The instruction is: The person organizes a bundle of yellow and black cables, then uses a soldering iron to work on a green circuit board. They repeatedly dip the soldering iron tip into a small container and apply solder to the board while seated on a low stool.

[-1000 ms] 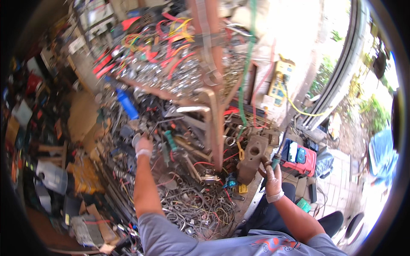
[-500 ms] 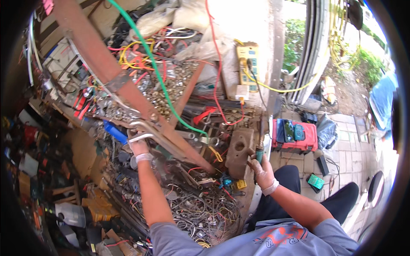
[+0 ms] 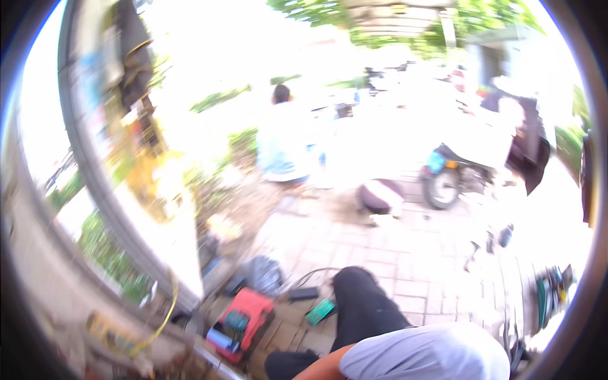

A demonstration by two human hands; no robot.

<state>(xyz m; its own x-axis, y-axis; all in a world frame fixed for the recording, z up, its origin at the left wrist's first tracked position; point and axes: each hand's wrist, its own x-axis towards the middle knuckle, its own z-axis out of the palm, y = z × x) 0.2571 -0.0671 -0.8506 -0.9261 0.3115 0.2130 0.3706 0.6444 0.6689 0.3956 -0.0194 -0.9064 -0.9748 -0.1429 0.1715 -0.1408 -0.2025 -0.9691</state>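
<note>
Neither of my hands shows in the head view now. A bare forearm [image 3: 324,365] of mine, most likely the right, comes out of a pale sleeve [image 3: 424,354] and leaves the picture at the lower edge. Whatever the hands hold is hidden. Nearest to the arm are my dark-trousered leg [image 3: 364,307] and a red toolbox [image 3: 256,310] with a teal tool [image 3: 237,320] on top. A green box-shaped item [image 3: 320,311] lies on the paving close to my knee.
A grey plastic bag [image 3: 265,274] lies behind the toolbox. Farther off are a seated person [image 3: 282,142], a round stool [image 3: 381,196] and a parked motorbike [image 3: 443,183]. A door frame [image 3: 107,164] and a yellow power strip [image 3: 114,332] stand at left.
My view has swung right and up, from the cluttered heap of parts to the paved yard. Both hands, the blue-handled item and the green-handled tool have left the picture.
</note>
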